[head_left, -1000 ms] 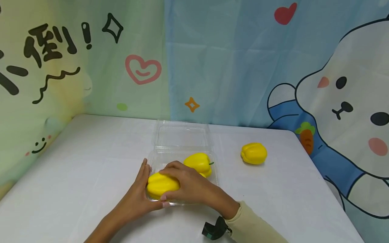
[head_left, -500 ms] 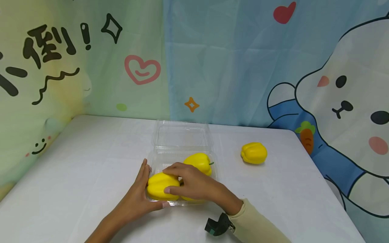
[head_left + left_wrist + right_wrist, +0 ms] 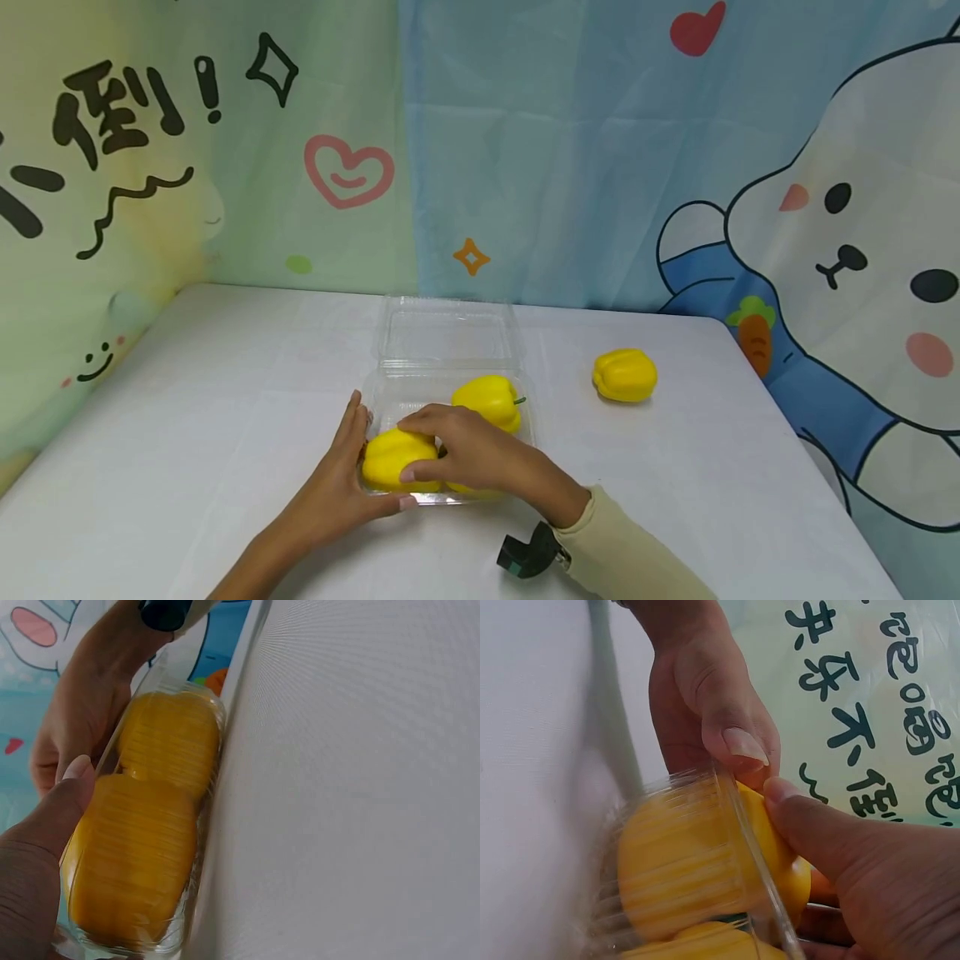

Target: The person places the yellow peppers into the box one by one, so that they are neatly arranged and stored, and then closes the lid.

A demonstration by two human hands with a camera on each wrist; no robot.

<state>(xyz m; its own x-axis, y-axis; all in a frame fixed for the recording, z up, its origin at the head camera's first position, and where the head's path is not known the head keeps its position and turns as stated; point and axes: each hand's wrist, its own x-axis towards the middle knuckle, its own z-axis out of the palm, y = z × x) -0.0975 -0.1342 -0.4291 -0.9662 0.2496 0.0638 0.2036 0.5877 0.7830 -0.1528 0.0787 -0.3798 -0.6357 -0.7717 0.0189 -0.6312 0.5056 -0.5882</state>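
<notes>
- A clear, ribbed plastic hinged container [image 3: 408, 393] sits on the white cloth-covered table [image 3: 187, 433], its clear rectangular lid [image 3: 450, 333] folded back toward the backdrop.
- The lumpy, glossy yellow bell pepper at front left [image 3: 396, 458] is inside the container, against its left end; the right hand [image 3: 480, 454] holds it between curled fingers and thumb.
- The left hand [image 3: 352, 475] is spread wide, fingers straight along the container's left wall and thumb stretched along the front, hemming in that corner.
- A second yellow bell pepper with a green stem [image 3: 487, 402] lies at the back right of the container, behind the right hand.
- A third yellow bell pepper [image 3: 467, 490] fills the front right, mostly hidden under the right hand.
- The beige sleeve [image 3: 633, 550] and a small black device [image 3: 528, 552] at the right wrist take up the near right side.
- A fourth yellow bell pepper [image 3: 625, 375] rests on the table, well apart from the container, between it and the table's right edge.
- The lid's far end comes close to the table's back edge, where the printed cartoon backdrop [image 3: 525, 167] rises.
- White tabletop stretches broadly left of the left hand, and between the container and the fourth pepper.
</notes>
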